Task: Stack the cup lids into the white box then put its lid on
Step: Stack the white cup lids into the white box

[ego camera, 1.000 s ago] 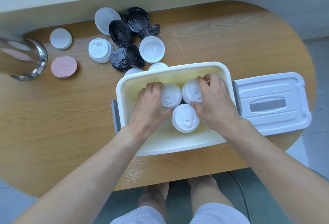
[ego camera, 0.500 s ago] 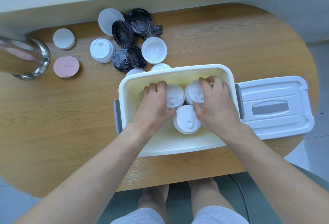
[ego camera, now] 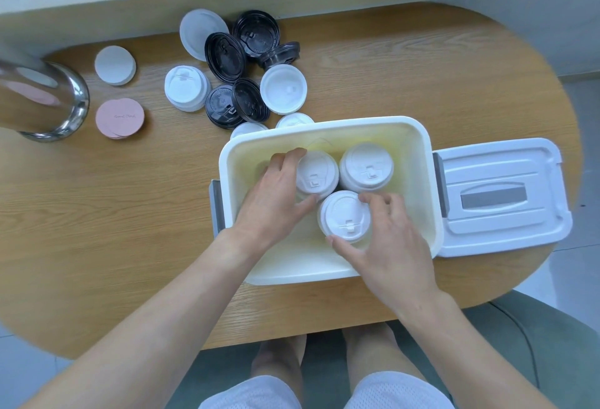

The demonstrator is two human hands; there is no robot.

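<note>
Left hand [ego camera: 276, 194]: fingers and thumb curled round the left stack of white plastic cup lids [ego camera: 316, 174], grasping it from its 9 o'clock side.
Right hand [ego camera: 386, 246]: thumb and fingertips pinch the near stack of white plastic cup lids [ego camera: 344, 216] (thumb at its 6 o'clock edge, fingertips at 2 o'clock).
Third stack of white cup lids [ego camera: 367, 167]: untouched, at 12 o'clock of the near stack.
White rectangular plastic box [ego camera: 324, 270]: holds all three stacks; on the oval wooden table [ego camera: 97, 213].
White box lid with grey handle [ego camera: 503, 197]: flat on the table, touching the box at 3 o'clock.
Loose black and white cup lids [ego camera: 240, 74]: scattered at 11 o'clock of the box.
</note>
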